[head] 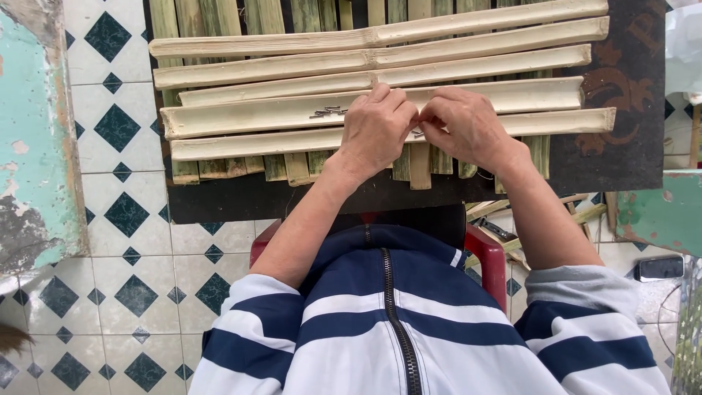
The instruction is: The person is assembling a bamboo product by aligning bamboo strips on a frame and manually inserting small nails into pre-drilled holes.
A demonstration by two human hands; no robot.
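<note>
The floor (124,219) is the biggest thing here, pale tiles set with dark green diamonds, running under everything. On it sits a dark worktop (629,146), a flat black board with a faded reddish ornament at its right end. Across the board lies a layer of narrow greenish bamboo slats (219,18), running away from the person, and on top of those, crosswise, five long split bamboo halves (256,117), pale and hollow side up, stacked like steps from far to near. The person sits on a red stool (491,256) pulled tight against the board's near edge, in a white and navy striped zip jacket (380,322) with the sleeves pushed up.

Both hands meet over the nearest two bamboo halves, about the middle of their length. The left hand (376,128) lies knuckles up with its fingers curled down onto the bamboo, its grip pressed together at the fingertips. The right hand (464,124) is just beside it, touching it, its grip pinching something small and dark; it is too small to tell what.

Just left of the left hand, in the hollow of the fourth bamboo half, rests a little cluster of dark nails (329,112).
</note>
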